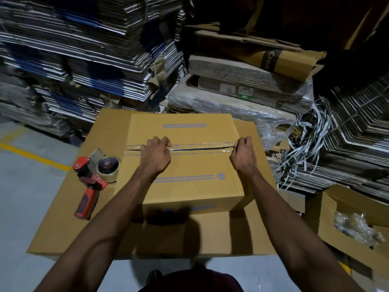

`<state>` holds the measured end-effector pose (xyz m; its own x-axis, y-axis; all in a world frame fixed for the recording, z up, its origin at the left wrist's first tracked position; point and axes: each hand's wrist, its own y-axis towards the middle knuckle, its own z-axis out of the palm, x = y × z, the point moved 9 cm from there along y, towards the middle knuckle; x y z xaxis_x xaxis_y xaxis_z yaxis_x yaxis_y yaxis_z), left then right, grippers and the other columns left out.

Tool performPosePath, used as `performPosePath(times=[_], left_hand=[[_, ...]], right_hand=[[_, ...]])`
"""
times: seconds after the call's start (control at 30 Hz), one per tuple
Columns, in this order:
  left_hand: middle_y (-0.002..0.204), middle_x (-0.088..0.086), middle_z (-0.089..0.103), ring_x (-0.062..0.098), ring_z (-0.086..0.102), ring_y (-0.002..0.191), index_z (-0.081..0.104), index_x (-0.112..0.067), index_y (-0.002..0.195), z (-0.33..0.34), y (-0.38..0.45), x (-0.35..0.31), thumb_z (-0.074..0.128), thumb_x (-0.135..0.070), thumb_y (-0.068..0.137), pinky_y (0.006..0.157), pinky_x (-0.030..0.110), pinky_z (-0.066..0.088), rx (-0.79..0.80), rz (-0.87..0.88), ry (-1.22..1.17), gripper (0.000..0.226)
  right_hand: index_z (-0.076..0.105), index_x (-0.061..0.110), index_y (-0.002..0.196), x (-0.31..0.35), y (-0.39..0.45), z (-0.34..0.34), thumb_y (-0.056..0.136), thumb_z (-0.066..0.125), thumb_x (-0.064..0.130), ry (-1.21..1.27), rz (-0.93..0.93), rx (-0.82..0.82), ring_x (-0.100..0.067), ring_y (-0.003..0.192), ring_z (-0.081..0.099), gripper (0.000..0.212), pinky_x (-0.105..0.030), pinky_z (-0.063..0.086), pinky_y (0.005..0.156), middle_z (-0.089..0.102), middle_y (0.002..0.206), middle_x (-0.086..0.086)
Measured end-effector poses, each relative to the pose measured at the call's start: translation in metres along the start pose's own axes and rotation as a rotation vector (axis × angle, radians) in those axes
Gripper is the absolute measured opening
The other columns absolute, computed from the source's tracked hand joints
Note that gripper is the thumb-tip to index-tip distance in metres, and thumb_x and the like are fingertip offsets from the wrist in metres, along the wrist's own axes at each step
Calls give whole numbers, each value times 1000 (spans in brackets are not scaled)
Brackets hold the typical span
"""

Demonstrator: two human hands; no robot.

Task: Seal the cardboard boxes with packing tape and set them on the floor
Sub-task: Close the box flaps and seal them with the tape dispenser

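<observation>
Both hands sit on the box (185, 163) top: left hand (156, 153) curled at the seam, right hand (243, 153) pinching the tape (202, 145) end. Dispenser (93, 180) lies at 9 o'clock from the left hand.

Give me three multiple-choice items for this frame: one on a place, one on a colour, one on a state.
1. Where does the tape gun lie?
A. left of the box
B. on the floor
C. in the right hand

2. What colour is the tape gun's handle?
A. blue
B. red
C. yellow

3. How is the box's top seam?
A. flaps upright
B. taped, with a gap showing
C. untaped

Answers: 1 A, it lies on the flat cardboard beside the box. 2 B, red with black grip. 3 B, clear tape runs along the seam between the left hand and the right, with a dark slit showing.
</observation>
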<state>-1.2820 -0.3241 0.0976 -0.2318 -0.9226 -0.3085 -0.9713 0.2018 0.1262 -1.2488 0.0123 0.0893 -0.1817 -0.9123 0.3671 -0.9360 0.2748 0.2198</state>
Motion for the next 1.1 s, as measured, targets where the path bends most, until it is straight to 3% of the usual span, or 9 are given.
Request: performPosePath(times=[0.17,0.33,0.93,1.1], left_hand=[[119,24,50,43,46,111,50,-15,118,-27,-20,72,55,-35,95,92,55,40,-89,-346,85,31],[137,32,34,53,38,126,33,-9,134,-18,-31,92,57,-40,99,104,63,34,-38,-576,-137,52],[140,24,44,46,47,126,43,-13,146,-12,48,68,53,-46,104,103,57,43,57,-217,-81,54],[139,25,48,45,51,123,44,-15,147,-15,60,66,52,-47,105,100,54,47,91,-120,-68,54]], right_hand=[[50,8,119,6,-6,-6,101,53,14,-37,-9,-24,-31,101,50,19,-43,52,73,45,119,-15],[51,11,122,9,-8,-9,102,56,13,-21,8,-2,-28,89,56,21,-42,56,76,45,124,-12],[60,7,113,-2,-63,-38,95,63,10,-43,273,-42,-31,87,61,18,-40,54,71,51,119,-14],[59,8,120,5,-83,-36,97,61,16,-103,280,-38,-38,93,63,24,-44,55,73,56,120,-16]])
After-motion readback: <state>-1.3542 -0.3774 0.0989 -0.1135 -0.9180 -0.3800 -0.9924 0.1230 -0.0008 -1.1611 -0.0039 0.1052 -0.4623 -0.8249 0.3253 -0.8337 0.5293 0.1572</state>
